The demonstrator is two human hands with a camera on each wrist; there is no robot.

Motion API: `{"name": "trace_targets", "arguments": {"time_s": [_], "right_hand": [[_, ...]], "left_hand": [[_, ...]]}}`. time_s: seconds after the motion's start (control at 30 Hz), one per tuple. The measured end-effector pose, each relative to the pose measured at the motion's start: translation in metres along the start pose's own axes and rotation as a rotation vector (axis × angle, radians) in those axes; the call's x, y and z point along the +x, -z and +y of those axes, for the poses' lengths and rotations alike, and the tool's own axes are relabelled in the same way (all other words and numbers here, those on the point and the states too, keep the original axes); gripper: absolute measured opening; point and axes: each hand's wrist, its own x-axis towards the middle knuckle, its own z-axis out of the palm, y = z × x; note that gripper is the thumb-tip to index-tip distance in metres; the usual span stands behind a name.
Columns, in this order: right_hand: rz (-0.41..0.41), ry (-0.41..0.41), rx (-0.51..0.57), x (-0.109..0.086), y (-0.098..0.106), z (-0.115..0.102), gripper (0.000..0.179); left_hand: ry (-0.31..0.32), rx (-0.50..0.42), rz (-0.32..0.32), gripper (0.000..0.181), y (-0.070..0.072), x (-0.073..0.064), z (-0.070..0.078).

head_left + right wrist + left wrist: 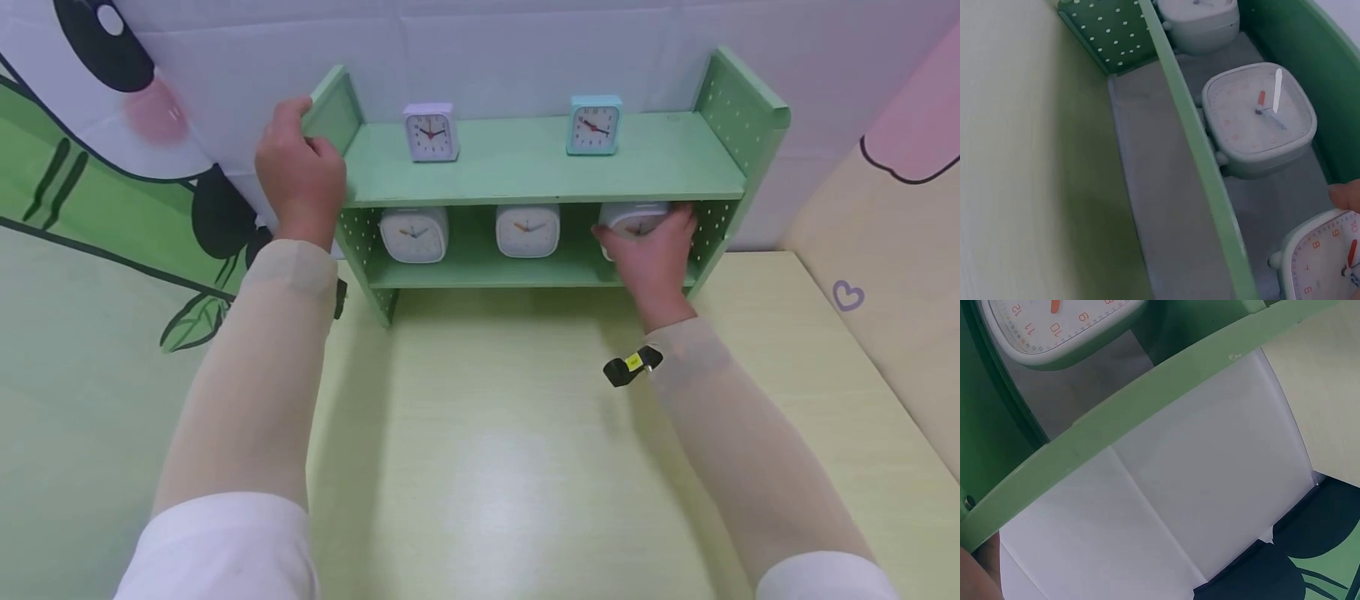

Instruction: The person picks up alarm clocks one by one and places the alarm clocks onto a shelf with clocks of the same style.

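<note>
My left hand (pixel 302 171) grips the left side panel of a green two-tier shelf (pixel 525 179); in the left wrist view only a bit of it shows at the lower left corner. On the lower tier, at the right end, my right hand (pixel 656 254) holds a white alarm clock (pixel 633 215), thumb on its left side and fingers on its right. Part of that clock's dial (pixel 1325 259) shows in the right wrist view. A second white clock (pixel 527 231) stands mid-tier, and a third white clock (pixel 414 234) at the left end.
On the upper tier stand a small purple clock (pixel 431 132) and a small turquoise clock (pixel 594 125). The shelf rests on a pale wooden table (pixel 495 417). Behind it hangs a printed cloth (pixel 510 50) with cartoon figures.
</note>
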Motion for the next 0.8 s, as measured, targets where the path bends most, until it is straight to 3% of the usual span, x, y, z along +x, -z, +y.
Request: {"name": "trace_targets", "arguments": {"time_s": [0.3,0.53,0.8], "right_hand": [[0.003,0.038,0.017,0.011,-0.013,0.017,0.114],[-0.001,0.075,-0.046,0.015,-0.017,0.018,0.11],[-0.012,0.079,-0.06,0.016,-0.016,0.021,0.117]], "left_hand": [[0.009,0.011,0.001,0.046,-0.001,0.001,0.0],[0.022,0.014,-0.004,0.045,-0.002,0.002,-0.002],[0.028,0.026,-0.012,0.046,-0.002,0.002,0.0]]}}
